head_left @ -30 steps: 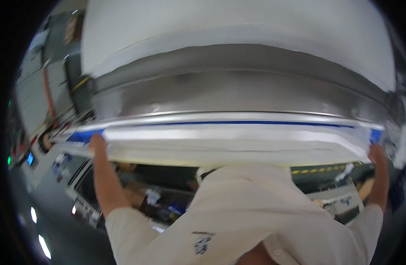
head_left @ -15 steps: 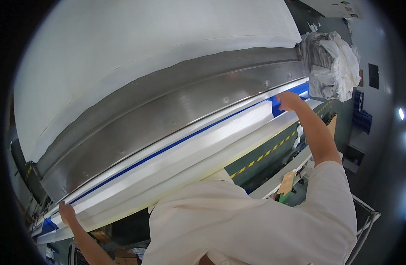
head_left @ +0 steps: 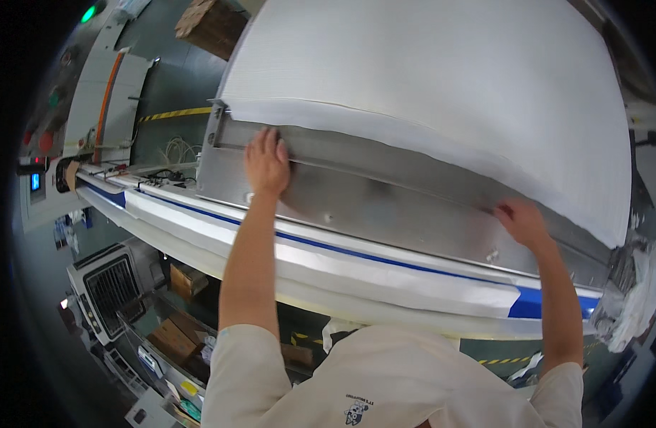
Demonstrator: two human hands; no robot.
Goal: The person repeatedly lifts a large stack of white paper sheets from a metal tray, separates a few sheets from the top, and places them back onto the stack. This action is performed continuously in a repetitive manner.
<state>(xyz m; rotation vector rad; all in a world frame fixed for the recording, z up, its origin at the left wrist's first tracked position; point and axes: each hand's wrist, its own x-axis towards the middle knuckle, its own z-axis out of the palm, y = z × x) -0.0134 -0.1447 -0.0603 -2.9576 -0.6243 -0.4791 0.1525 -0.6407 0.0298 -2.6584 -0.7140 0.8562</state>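
Observation:
A wide white ribbed sheet [head_left: 428,64] fills the far side, its near edge wavy over a metal plate [head_left: 342,189]. My left hand [head_left: 267,164] is over the plate's left part, fingers stretched toward the sheet's edge, holding nothing visible. Farther right, my right hand [head_left: 524,222] is over the same plate, just short of the sheet's edge. Its fingers are loosely bent, and I see nothing in them. Along the plate's near side runs a long rail with a blue strip [head_left: 328,246] and a white covering band [head_left: 385,282]. Both forearms cross above this rail.
Crumpled clear plastic [head_left: 631,296] hangs at the rail's right end. A machine panel with coloured buttons [head_left: 46,140] stands at the left. Cardboard boxes [head_left: 212,28] are at the far left, and a grey grilled appliance [head_left: 114,289] sits below the rail.
Both hands have left the rail's covered band and moved inward, onto the metal plate nearer the sheet. My view has swung left, bringing the machine panel and boxes in.

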